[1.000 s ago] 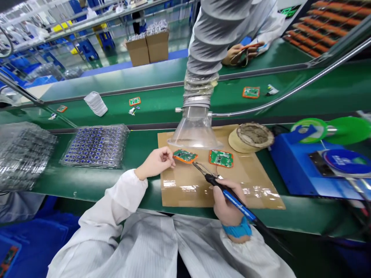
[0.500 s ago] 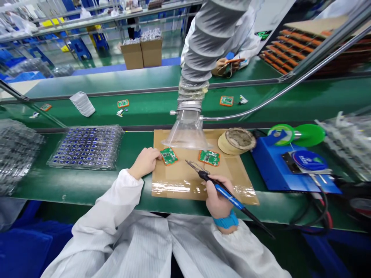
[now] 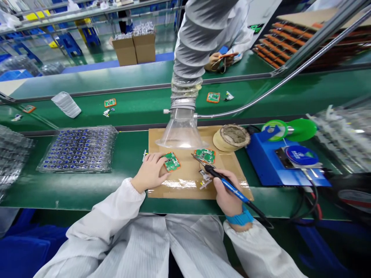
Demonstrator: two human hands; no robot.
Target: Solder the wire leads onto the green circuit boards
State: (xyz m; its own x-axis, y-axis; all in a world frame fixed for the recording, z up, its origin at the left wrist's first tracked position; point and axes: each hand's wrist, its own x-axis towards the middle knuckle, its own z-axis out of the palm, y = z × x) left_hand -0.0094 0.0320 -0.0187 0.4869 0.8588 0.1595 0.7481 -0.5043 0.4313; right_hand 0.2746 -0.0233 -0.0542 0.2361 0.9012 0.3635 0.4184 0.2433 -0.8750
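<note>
My right hand (image 3: 228, 193) grips a soldering iron (image 3: 228, 185) with a blue and black handle. Its metal tip points up and left, over the left edge of the right-hand green circuit board (image 3: 207, 155), though contact is unclear. A small white part with wires (image 3: 205, 179) lies below that board, partly behind the iron. My left hand (image 3: 151, 170) rests on the cardboard sheet (image 3: 174, 189), thumb and fingers apart, fingertips at the left edge of another orange-rimmed circuit board (image 3: 173, 162). Just beyond its knuckles is a small white part (image 3: 145, 155).
A clear extraction hood (image 3: 182, 133) hangs over the boards. A round pot (image 3: 232, 138) and a blue solder-reel unit (image 3: 266, 162) stand right. Left is a plastic tray of blue-marked parts (image 3: 79, 148). Behind, the green belt (image 3: 145, 104) carries more boards; a co-worker's hands (image 3: 216, 61) show beyond.
The soldering iron's tip has moved right to the right-hand board. My left hand has shifted forward and its thumb has spread. White parts by both hands now show. The whole view has shifted slightly.
</note>
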